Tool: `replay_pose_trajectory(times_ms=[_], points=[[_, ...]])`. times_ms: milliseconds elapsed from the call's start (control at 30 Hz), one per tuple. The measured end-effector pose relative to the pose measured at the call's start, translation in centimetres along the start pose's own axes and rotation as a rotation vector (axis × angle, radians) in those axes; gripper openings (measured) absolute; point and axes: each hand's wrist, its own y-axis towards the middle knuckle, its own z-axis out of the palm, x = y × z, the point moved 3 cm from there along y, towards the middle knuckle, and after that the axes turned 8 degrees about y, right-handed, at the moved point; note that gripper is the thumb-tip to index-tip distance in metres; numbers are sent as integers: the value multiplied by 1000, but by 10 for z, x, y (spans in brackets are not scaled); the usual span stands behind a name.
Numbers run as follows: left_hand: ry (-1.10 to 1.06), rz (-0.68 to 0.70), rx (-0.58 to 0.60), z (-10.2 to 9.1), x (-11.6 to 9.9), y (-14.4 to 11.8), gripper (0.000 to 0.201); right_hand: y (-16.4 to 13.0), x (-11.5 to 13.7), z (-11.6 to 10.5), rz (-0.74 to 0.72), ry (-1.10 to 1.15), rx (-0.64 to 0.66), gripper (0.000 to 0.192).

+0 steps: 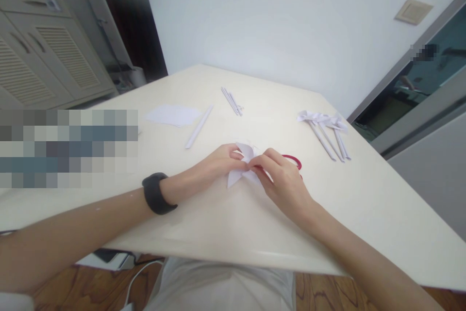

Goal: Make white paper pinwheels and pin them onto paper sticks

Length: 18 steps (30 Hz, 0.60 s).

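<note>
A folded white paper shape (241,169) with pointed flaps lies on the cream table (225,223), pinched from both sides. My left hand (217,162), with a black band on its wrist, grips the shape's left side. My right hand (282,181) grips its right side with thumb and forefinger. Red-handled scissors (294,160) lie just behind my right hand, mostly hidden by it.
Two finished paper flowers on rolled paper stems (325,129) lie at the right. A single rolled paper stick (198,126), a small bundle of sticks (231,101) and a flat white sheet (172,115) lie farther back. A blurred patch covers the table's left part.
</note>
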Motion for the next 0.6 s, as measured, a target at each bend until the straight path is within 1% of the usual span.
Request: replay_pose_trajectory(times_ms=[133, 233, 333, 433, 600], points=[[-8, -3, 67, 2, 1, 2, 21, 1, -4, -1, 80, 93, -7, 6], [-7, -9, 91, 2, 3, 2, 22, 1, -6, -1, 98, 141, 2, 5], [1, -25, 96, 1, 0, 0, 24, 2, -5, -3, 61, 142, -15, 7], [23, -37, 87, 1, -5, -3, 22, 2, -5, -4, 13, 93, -36, 9], [13, -54, 84, 1, -9, -5, 20, 3, -9, -6, -22, 58, -14, 15]])
